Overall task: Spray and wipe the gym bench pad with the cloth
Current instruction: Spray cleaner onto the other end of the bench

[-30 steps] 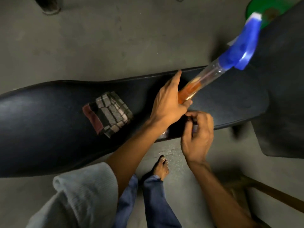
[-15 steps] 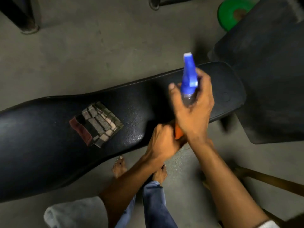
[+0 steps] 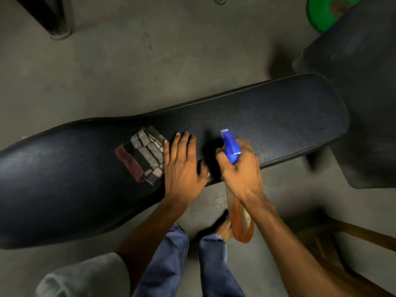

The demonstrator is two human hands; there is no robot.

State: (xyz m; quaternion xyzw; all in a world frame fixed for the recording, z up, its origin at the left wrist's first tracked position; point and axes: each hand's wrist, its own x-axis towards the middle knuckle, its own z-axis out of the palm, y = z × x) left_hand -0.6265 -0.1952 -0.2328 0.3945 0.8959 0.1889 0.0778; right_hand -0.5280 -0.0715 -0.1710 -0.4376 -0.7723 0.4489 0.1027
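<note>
Left hand (image 3: 182, 166) off bottle since half-second ago, now flat on bench pad (image 3: 267, 116) touching cloth (image 3: 143, 154), fingers spread, empty. Right hand (image 3: 240, 172) fingers wrapped round spray bottle (image 3: 231, 147), nozzle toward pad. Wiping not begun.

We see the bench pad (image 3: 267, 116) covered in black vinyl-like upholstery, finely grained with a dull sheen. On it lies a woven checked cloth (image 3: 143, 155), matt and soft-looking. The spray bottle (image 3: 240, 215) has a clear plastic body and a smooth blue plastic head. The floor (image 3: 128, 61) looks like rough, matt concrete.
</note>
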